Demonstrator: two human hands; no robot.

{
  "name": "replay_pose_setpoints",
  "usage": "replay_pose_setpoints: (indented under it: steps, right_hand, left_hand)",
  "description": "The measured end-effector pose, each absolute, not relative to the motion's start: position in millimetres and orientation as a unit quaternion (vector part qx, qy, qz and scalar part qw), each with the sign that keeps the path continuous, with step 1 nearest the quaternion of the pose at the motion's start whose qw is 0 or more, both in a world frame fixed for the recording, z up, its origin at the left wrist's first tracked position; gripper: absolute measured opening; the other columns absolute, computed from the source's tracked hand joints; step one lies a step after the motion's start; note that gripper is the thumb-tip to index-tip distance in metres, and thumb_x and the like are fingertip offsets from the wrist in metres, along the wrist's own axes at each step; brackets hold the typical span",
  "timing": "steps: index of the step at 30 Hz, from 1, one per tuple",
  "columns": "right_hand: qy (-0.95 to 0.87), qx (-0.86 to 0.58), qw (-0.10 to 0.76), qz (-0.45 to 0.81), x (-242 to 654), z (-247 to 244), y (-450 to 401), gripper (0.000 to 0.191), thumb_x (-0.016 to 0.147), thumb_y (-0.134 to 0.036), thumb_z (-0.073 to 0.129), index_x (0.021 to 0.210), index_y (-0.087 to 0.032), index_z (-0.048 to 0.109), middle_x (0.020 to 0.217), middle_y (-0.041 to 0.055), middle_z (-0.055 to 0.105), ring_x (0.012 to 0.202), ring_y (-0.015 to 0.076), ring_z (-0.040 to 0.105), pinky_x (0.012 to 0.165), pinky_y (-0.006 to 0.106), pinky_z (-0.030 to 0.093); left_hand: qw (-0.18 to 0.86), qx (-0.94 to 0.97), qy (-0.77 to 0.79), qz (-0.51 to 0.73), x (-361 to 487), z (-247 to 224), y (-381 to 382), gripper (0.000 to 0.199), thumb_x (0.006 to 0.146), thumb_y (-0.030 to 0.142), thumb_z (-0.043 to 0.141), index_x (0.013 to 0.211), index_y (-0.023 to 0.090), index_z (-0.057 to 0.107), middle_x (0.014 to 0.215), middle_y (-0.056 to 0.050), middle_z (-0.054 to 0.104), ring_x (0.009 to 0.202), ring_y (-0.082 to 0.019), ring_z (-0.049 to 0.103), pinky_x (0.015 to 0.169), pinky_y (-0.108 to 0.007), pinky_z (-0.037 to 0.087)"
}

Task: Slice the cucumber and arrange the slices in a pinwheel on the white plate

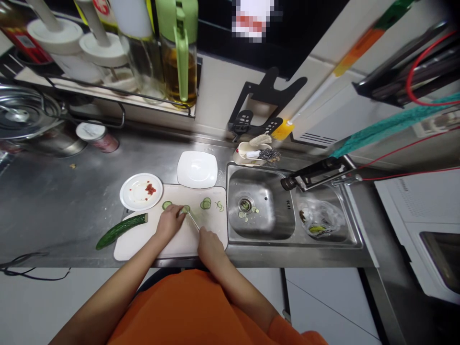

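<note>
My right hand is closed round the handle of a knife, whose thin blade points up and left to a cucumber slice. My left hand has its fingers bent together on the cutting board, the fingertips at the edge of that slice. Another slice lies just beyond the left hand. Right of the blade sit several overlapping cucumber slices and some thin green strips. A cut cucumber rests partly on the board's left edge.
A round white plate with red chopped bits and a square white plate stand behind the board. To the right is a sink with slices around its drain, then a second basin holding a plastic bag. A bottle rack overhangs the back left.
</note>
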State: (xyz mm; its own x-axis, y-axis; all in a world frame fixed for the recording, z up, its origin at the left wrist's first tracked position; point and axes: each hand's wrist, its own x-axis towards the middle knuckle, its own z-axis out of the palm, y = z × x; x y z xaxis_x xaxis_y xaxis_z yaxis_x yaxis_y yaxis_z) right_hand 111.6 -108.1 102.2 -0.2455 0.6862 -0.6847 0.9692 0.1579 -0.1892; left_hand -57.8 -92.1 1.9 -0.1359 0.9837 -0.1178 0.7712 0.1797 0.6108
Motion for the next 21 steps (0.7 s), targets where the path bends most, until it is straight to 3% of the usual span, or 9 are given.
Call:
replay_pose_setpoints:
  steps: [8, 12, 21]
  right_hand:
    - [0.709, 0.571, 0.263, -0.319, 135.6, 105.7, -119.5, 0.039, 0.085, 0.002, 0.033, 0.116, -0.013, 0.053, 0.096, 0.0145, 0.068, 0.1, 0.024, 0.064, 0.078, 0.029, 0.048]
    - [0.691, 0.583, 0.278, -0.326, 145.1, 108.9, -124.6, 0.039, 0.085, 0.001, 0.035, 0.116, -0.015, 0.054, 0.094, 0.014, 0.068, 0.1, 0.0245, 0.065, 0.074, 0.028, 0.048]
    - [0.678, 0.591, 0.275, -0.338, 148.6, 106.0, -124.3, 0.038, 0.086, -0.001, 0.035, 0.114, -0.016, 0.055, 0.094, 0.0147, 0.068, 0.097, 0.025, 0.066, 0.073, 0.029, 0.049]
  left_hand:
    - [0.271, 0.562, 0.751, 0.217, -54.9, 10.5, -84.7, 0.021, 0.073, 0.028, 0.059, 0.089, 0.018, 0.067, 0.083, -0.006, 0.067, 0.078, -0.02, 0.06, 0.075, -0.029, 0.045]
    - [0.306, 0.544, 0.755, 0.202, -55.2, 18.5, -82.8, 0.013, 0.076, 0.029, 0.055, 0.079, 0.021, 0.064, 0.074, -0.001, 0.066, 0.069, -0.017, 0.058, 0.068, -0.026, 0.042]
    - [0.263, 0.463, 0.825, 0.192, -91.2, 25.0, -89.4, 0.024, 0.08, 0.041, 0.052, 0.083, 0.021, 0.065, 0.077, -0.002, 0.07, 0.071, -0.018, 0.062, 0.067, -0.026, 0.042]
